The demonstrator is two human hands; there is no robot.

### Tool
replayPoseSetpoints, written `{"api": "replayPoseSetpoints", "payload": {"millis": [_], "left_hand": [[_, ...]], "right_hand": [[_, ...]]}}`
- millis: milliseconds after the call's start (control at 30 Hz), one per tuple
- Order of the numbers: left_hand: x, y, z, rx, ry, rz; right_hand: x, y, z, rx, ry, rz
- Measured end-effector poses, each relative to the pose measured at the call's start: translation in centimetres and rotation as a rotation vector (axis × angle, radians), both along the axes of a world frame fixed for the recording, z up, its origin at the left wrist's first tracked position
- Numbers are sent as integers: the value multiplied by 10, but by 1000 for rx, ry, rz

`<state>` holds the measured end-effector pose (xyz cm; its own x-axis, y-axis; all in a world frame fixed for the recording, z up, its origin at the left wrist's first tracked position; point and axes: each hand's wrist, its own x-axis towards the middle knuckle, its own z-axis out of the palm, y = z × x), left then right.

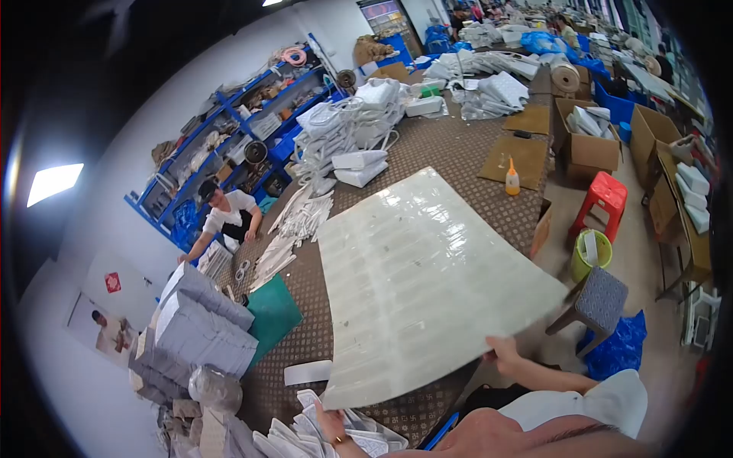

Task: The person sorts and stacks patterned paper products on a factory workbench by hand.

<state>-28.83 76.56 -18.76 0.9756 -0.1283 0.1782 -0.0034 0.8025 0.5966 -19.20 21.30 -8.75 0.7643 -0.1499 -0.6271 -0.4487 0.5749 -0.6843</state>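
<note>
A large, glossy off-white sheet [427, 282] stretches over the brown patterned table in front of me. My left hand [330, 422] holds its near left corner, with the fingers partly hidden. At the near right edge, my right hand [502, 351] is closed on the sheet, thumb showing on the edge. White patterned flat pieces [366, 433] lie in a loose pile around and below my left hand. Just beyond that hand, a small white strip [308, 372] rests on the table next to the sheet.
Grey-white stacks [205, 332] and a green mat [275, 314] stand to the left, near a co-worker [229, 214]. White bags [359, 126] are heaped farther back. A glue bottle [511, 177] is on the table's right. A grey stool [598, 301] and red stool [601, 202] stand right.
</note>
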Motion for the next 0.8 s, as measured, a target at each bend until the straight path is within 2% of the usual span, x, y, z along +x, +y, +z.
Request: {"api": "replayPoseSetpoints", "payload": {"millis": [33, 67, 100, 200, 233, 267, 333, 367, 400, 433, 533, 567, 600, 633, 667, 700, 733, 800], "left_hand": [[-20, -54, 29, -85, 266, 360], [-33, -101, 36, -174, 548, 712], [-44, -121, -4, -175, 572, 719], [-93, -167, -137, 820, 537, 418], [-83, -264, -13, -29, 583, 367], [-70, -305, 6, -267, 488, 232], [-29, -356, 2, 267, 399, 64], [-9, -373, -1, -51, 494, 79], [7, -387, -1, -372, 566, 98], [15, -399, 8, -374, 566, 112], [37, -426, 38, 173, 709, 455], [42, -429, 43, 183, 701, 458], [42, -429, 46, 175, 702, 498], [41, -428, 48, 168, 705, 536], [40, -429, 53, 159, 710, 573], [42, -429, 61, 169, 708, 566], [43, -430, 73, 194, 700, 571], [45, -439, 91, 226, 683, 557]], "right_hand": [[-7, 1, 0, -15, 38, -10], [-9, -2, 2, -31, 88, -25], [-11, -3, 0, -39, 110, -18], [-6, 6, -14, 85, 123, 90], [-8, 9, -19, 92, 146, 102], [-11, 10, -24, 140, 183, 161], [-22, 4, -30, 233, 262, 278], [-29, -5, -28, 236, 285, 291], [-31, -17, -25, 204, 213, 457], [-29, -31, -21, 172, 132, 621], [-35, -101, -43, -58, -237, 993], [-31, -133, -57, -209, -327, 1105], [-28, -172, -78, -366, -415, 1208], [-23, -221, -161, -360, -420, 1198], [-13, -244, -226, -678, -402, 1244], [-6, -265, -189, -457, -140, 959], [15, -281, -126, -235, 108, 665], [59, -292, -115, 177, 74, 243]]}}
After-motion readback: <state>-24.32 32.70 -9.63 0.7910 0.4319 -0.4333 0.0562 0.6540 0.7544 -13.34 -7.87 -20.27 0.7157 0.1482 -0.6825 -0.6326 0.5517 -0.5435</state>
